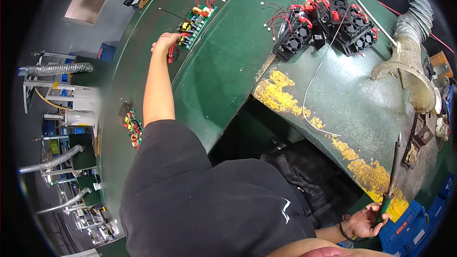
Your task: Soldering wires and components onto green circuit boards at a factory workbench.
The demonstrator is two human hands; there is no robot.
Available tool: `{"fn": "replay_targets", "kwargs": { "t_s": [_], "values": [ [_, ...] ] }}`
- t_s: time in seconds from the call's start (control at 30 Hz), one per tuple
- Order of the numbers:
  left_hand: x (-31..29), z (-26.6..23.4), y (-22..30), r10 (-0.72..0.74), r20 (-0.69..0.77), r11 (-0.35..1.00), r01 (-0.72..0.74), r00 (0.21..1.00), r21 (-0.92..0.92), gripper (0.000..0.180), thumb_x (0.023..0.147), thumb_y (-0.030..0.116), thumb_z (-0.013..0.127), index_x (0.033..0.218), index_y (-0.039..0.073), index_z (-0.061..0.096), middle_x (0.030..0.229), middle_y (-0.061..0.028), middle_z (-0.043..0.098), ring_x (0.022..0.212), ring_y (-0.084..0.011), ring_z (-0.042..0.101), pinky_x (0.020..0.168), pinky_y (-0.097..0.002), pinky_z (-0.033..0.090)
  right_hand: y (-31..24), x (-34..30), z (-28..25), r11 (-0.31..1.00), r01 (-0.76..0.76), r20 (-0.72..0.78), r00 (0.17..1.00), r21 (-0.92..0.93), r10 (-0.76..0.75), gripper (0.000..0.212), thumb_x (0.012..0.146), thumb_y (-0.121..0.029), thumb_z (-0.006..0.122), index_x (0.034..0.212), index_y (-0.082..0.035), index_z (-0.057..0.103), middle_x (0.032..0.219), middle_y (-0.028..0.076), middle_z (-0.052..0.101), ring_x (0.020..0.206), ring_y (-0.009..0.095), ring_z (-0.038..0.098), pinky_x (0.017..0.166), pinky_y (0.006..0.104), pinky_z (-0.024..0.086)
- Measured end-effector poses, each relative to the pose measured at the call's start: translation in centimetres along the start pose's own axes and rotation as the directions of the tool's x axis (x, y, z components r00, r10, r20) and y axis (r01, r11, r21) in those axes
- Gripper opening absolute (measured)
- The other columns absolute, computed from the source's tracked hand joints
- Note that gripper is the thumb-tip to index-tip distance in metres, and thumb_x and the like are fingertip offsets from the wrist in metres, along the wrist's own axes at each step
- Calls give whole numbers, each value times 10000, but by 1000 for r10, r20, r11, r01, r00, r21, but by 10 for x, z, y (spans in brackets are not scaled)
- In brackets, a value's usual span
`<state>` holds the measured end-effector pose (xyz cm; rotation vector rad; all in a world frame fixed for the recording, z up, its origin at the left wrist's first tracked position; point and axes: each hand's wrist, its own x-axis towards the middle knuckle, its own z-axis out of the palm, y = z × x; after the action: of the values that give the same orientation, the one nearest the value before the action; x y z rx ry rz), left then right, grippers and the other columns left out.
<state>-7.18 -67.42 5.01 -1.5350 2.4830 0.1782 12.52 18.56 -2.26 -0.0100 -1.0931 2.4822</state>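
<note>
My left hand point(164, 44) reaches far out to the left, its fingers closed at the near end of a green circuit board point(195, 27). Yellow-wrapped components and a copper coil sit on that board, and red wires with white plugs stick out at its far end. A red piece shows just below the fingers. In my right hand point(364, 221), low at the right, is a soldering iron point(394, 173) held by its green handle, tip pointing up and away. A second circuit board point(132, 126) lies beside my left upper arm.
Several black fan housings point(333, 26) with red wires are piled at the far middle. A thin solder wire point(308, 93) hangs over the worn green table. A fume duct point(412, 52) and a soldering stand point(419, 138) are at the right, blue bins point(404, 231) below.
</note>
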Motion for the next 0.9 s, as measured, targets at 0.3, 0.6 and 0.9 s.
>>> {"fn": "replay_targets", "kwargs": {
  "t_s": [0.3, 0.6, 0.9],
  "values": [
    [-47, 26, 23, -61, -356, 997, 73, 932, 18, 518, 789, 662, 738, 1111, 257, 773, 1233, -77, 714, 1285, -340, 501, 1022, -460, 339, 1, -5, -9, 999, 19, 9, 1000, -41, -19, 382, 994, -307, 516, 1196, -25, 677, 1002, 228, 680, 935, 293, 613, 822, 357, 489],
    [-46, 8, 9, 534, -162, 764, -391, 830, 513, 425, 804, 566, 772, 844, 143, 780, 900, -130, 749, 950, -334, 699, 799, -469, 446, 6, -19, -11, 998, 66, -164, 984, -6, -66, 361, 989, -373, 512, 1112, -46, 603, 894, 219, 640, 884, 294, 574, 737, 351, 478],
    [-91, -60, -42, 924, -267, 361, -402, 273, 841, 335, 799, 392, 794, 777, 60, 758, 785, -149, 687, 726, -335, 638, 669, -477, 472, -4, -22, -11, 985, 137, 15, 991, -106, -136, 348, 991, -388, 516, 1118, -71, 582, 895, 199, 635, 829, 258, 563, 601, 289, 475]
  ]
}}
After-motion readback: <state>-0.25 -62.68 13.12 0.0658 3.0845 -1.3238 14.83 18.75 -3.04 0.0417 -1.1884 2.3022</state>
